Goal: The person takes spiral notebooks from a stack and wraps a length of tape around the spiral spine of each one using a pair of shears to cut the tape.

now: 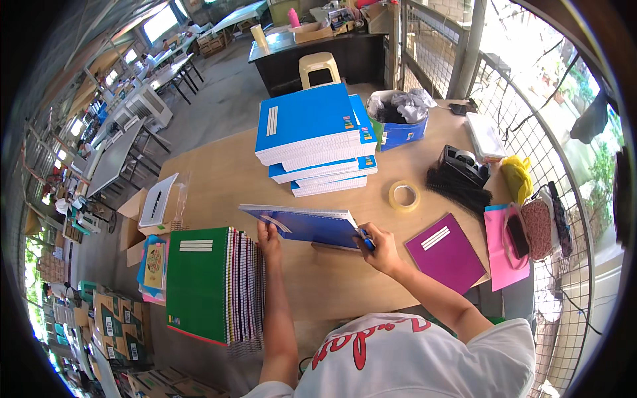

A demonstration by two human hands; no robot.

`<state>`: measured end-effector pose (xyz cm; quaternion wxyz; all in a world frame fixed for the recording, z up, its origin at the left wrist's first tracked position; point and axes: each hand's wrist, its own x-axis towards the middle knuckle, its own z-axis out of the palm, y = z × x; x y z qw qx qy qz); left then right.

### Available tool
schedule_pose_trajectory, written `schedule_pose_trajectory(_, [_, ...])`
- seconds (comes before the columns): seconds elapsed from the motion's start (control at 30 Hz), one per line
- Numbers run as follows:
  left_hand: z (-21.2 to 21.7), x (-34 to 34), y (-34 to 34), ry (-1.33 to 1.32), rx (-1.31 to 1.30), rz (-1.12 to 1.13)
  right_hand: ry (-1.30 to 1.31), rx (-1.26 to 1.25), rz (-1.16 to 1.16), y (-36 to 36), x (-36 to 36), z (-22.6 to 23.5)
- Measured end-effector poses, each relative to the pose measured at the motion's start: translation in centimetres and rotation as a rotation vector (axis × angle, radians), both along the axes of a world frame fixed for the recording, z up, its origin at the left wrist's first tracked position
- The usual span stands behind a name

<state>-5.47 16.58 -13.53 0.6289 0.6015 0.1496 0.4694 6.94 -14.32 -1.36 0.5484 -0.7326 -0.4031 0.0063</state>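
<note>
left hand (pixel 269 242): gripping blue notebook (pixel 312 226), left end
right hand (pixel 381 250): fingers closed around blue tool (pixel 365 240), right end
blue stack (pixel 305 126): beyond notebook

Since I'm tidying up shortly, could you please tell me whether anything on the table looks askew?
The blue notebook stack at the far side looks untidy: its layers jut out unevenly. The purple notebook at right lies at an angle.

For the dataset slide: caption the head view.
Left hand holds a tilted blue notebook; right hand, at its other end, holds a small blue object.
</note>
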Motion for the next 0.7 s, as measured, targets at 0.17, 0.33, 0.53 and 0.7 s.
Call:
schedule_pose_trajectory(0.17, [-4.2, -1.9, -1.5, 0.222, -0.071, -0.080, 0.017, -0.084, 0.000, -2.8, 0.2, -0.8])
schedule_pose_trajectory(0.33, [-3.1, -0.8, -9.6, 0.219, -0.087, -0.224, 0.051, -0.158, -0.101, -9.5, 2.2, -4.7])
schedule_pose_trajectory(0.53, [-3.6, -5.2, -9.5, 0.292, -0.185, -0.125, 0.332, -0.016, 0.051, -8.5, 2.2, -11.5])
schedule_pose_trajectory(0.7, [10.0, -1.8, -19.8, 0.364, 0.718, 0.353, 0.285, -0.041, -0.026, -9.1, 1.9, -11.6])
